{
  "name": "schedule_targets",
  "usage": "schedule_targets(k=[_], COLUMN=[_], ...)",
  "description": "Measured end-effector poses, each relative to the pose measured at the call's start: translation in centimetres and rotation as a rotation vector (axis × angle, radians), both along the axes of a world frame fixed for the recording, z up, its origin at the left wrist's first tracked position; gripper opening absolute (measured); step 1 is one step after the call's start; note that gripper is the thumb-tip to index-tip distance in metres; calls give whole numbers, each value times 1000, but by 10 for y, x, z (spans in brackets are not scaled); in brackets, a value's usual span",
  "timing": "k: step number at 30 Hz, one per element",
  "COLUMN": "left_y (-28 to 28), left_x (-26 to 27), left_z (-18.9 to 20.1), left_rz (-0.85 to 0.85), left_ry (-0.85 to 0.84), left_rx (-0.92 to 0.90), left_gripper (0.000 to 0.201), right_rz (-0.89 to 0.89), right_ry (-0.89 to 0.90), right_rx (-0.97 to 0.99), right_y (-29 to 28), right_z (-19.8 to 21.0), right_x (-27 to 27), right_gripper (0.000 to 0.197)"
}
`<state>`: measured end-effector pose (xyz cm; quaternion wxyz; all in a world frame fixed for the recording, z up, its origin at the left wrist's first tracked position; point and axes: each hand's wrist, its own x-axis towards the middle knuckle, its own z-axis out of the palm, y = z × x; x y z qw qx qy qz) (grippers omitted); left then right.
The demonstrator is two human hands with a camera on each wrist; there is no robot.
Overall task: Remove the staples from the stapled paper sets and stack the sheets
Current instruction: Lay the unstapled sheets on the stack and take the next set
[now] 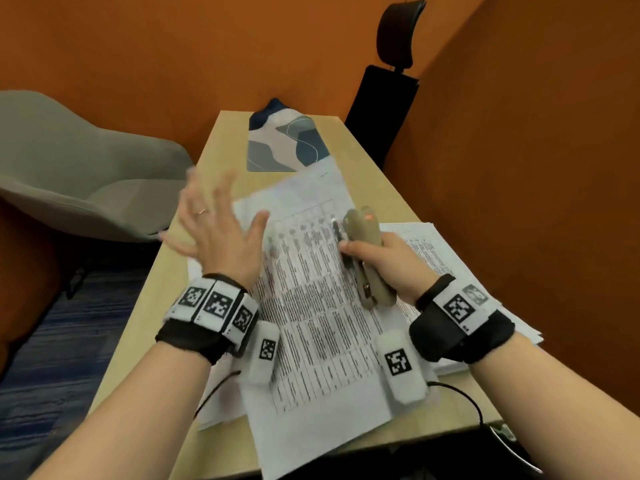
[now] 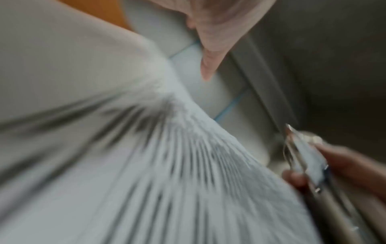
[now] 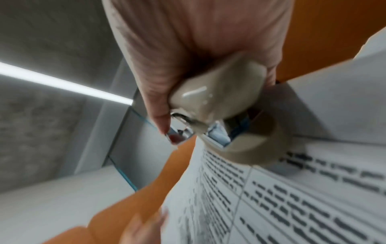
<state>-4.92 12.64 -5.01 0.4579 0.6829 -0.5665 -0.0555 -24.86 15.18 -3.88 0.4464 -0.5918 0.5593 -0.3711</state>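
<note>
A printed sheet point(image 1: 311, 306) with rows of text lies skewed on the wooden table point(image 1: 214, 150), with other sheets under it. My right hand point(image 1: 381, 261) grips a beige stapler point(image 1: 363, 251) over the sheet's right side; in the right wrist view the beige stapler point(image 3: 219, 92) fills the fist, its metal end pointing down toward the printed sheet point(image 3: 292, 198). My left hand point(image 1: 214, 223) hovers blurred above the sheet's upper left corner, fingers spread, holding nothing. In the left wrist view one fingertip point(image 2: 207, 66) shows above the blurred printed sheet point(image 2: 146, 165). No staple is visible.
A second stack of printed sheets point(image 1: 443, 258) lies on the table's right side under my right wrist. A patterned mat point(image 1: 284, 143) lies at the far end. A grey chair point(image 1: 69, 168) stands left, a black chair point(image 1: 384, 109) at the far right. Orange walls surround.
</note>
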Motion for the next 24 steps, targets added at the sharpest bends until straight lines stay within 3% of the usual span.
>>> schedule_targets(k=[2,4,5,8,11,13,15,17,20,21,24], left_y=[9,15,18,20,14,7,1,-2,-8,-10,-22], left_x=[0,-5,-12,-49,-92,-116,-135,-146,-148,-144,-124], left_z=[-9,-19,-22,-28,-34,-42,-47,-52,-58,-58,-56], left_rz=[-13,-198,-303,-498,-601,-654,-658,-640,-645,-651,-595], left_ry=[390,762,835,780,676,537,285,85,26,25,47], left_rx=[201,379,447,551,597,626,674,743,786,792,767], left_gripper=[92,99,94,71,64,66,59,50,24,23,50], right_rz=[-111,-207,-253,-381,-499,-556,-577,-546,-423,-378,-219], right_ry=[-108,-197,-218,-105,32,181,321,450,671,735,899], right_rx=[-52,-38,-12,101,241,312,364,416,484,473,410], right_y=[0,-4,-7,-21,-42,-54,-63,-68,-76,-80,-94], right_z=[17,29,33,36,28,19,8,-1,-18,-22,-27], right_x=[-12,-29,-40,-72,-107,-127,-141,-142,-134,-128,-108], right_gripper=[10,10,11,19,34,46,59,62,57,56,52])
